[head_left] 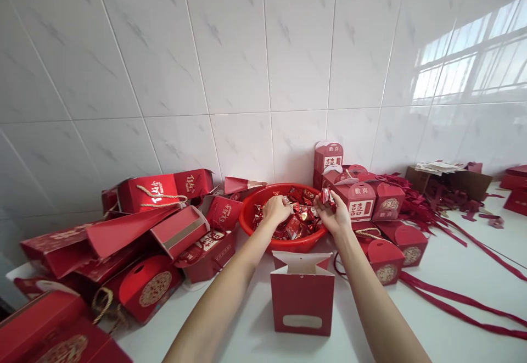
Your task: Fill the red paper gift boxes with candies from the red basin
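Observation:
A round red plastic basin (247, 225) is filled with shiny red and gold wrapped candies (302, 214). Over its left part, my left hand (276, 209) reaches in with fingers curled down among the wrappers; what they pinch is hidden. At the basin's right rim, my right hand (337, 214) is turned palm up, its fingers closed around a few red wrapped candies (327, 198). Between my forearms an upright red gift box (302, 302) stands with its top open, a pale oval window low on its front.
Folded and unfolded red boxes (144, 231) are heaped on the left. To the right stand several closed gift boxes (362, 204), then a pile of dark red ribbons (411, 209) and a cardboard box (469, 184). Loose ribbon strips (465, 302) trail across the white table; a tiled wall (239, 77) rises behind.

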Demonstrator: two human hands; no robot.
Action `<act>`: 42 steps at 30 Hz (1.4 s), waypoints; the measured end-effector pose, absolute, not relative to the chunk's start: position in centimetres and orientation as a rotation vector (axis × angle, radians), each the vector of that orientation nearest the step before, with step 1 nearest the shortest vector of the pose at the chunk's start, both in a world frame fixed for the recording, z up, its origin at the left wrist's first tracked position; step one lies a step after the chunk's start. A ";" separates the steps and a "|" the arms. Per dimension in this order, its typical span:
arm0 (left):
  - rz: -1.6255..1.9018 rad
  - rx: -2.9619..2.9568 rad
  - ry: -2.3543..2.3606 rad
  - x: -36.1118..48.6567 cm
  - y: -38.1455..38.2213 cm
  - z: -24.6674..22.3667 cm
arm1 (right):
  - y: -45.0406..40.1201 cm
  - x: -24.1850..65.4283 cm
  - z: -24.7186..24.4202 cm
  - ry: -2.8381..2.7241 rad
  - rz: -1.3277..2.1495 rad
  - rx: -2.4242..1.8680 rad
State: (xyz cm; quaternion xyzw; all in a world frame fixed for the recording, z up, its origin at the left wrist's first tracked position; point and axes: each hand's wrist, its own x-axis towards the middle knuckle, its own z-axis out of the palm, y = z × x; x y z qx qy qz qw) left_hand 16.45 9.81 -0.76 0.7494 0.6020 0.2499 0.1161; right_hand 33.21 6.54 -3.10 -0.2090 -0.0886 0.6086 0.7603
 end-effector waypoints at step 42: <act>-0.233 2.657 1.594 21.0 11.0 -0.5 | 6.3 32.7 -2.3 -0.209 1.244 -0.464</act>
